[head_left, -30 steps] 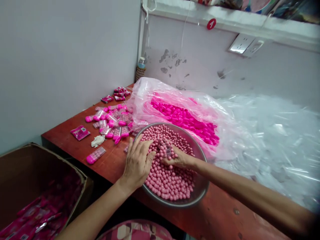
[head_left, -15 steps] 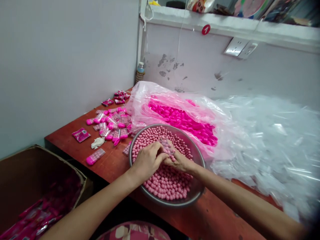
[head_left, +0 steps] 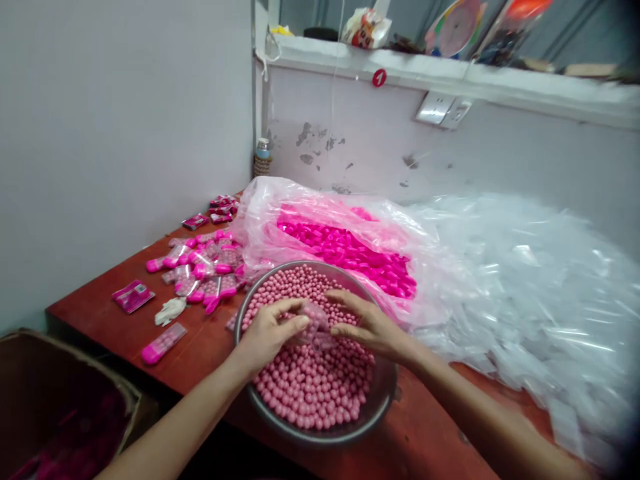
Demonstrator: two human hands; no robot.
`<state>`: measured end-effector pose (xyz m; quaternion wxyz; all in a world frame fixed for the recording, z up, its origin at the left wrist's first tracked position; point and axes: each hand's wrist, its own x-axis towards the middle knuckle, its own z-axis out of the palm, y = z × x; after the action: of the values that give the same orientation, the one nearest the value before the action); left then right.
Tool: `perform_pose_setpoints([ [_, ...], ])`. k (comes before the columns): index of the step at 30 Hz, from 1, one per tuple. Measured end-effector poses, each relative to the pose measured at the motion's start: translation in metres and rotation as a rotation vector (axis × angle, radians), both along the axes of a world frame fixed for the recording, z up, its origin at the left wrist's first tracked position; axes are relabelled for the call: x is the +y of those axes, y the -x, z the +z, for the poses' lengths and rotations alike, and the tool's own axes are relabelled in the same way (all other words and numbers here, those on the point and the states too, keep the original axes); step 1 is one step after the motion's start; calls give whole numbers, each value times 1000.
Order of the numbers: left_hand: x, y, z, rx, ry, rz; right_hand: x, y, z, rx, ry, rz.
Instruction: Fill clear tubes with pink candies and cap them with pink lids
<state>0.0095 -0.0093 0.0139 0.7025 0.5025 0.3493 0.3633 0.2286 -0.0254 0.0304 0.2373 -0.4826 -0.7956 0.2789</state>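
Note:
Over a metal bowl (head_left: 384,393) of pink balls (head_left: 310,393), my left hand (head_left: 273,327) grips a small clear plastic container (head_left: 316,321) between thumb and fingers. Pink balls show through or behind its wall; how full it is I cannot tell. My right hand (head_left: 367,323) is at the container's right side, fingers and thumb apart, with nothing held. Behind the bowl lies a translucent bag (head_left: 260,200) of bright pink caps (head_left: 360,257). Filled clear containers with pink caps (head_left: 205,263) are heaped left of the bowl, and one capped container (head_left: 164,343) lies nearer the edge.
Many clear plastic pieces (head_left: 525,287) are piled at the right. Pink packets (head_left: 133,296) and a crumpled white scrap (head_left: 171,311) lie on the red table (head_left: 95,293). A cardboard box (head_left: 60,373) stands at lower left. A shelf (head_left: 420,83) runs along the wall.
My right hand has drawn away from the container and spread its fingers. My left hand still holds it. The camera view has shifted, so the scene sits further left and lower.

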Motion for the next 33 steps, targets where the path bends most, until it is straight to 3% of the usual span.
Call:
perform_pose_setpoints([
  [3, -4, 4, 4, -14, -79, -29, -4, -3, 10, 18, 18, 76],
  [6, -7, 8, 3, 39, -194, -12, 12, -18, 12, 19, -25, -62],
  [10, -11, 10, -2, 67, -198, 8, 70, -48, 9, -273, -200, -363],
  [15, -12, 13, -7, 79, -162, 67, 155, -56, 0, -490, -219, -433],
  [20, -13, 11, -9, 25, -74, 160, 204, -45, -10, -649, -258, -406],
  [28, -12, 8, -12, -44, -19, 217, 230, -34, -12, -717, -282, -244],
  [31, -11, 9, -13, 1, -14, 229, 217, -25, -2, -651, -324, -266],
  [33, -11, 10, -12, 55, -69, 244, 191, -15, 8, -579, -354, -280],
])
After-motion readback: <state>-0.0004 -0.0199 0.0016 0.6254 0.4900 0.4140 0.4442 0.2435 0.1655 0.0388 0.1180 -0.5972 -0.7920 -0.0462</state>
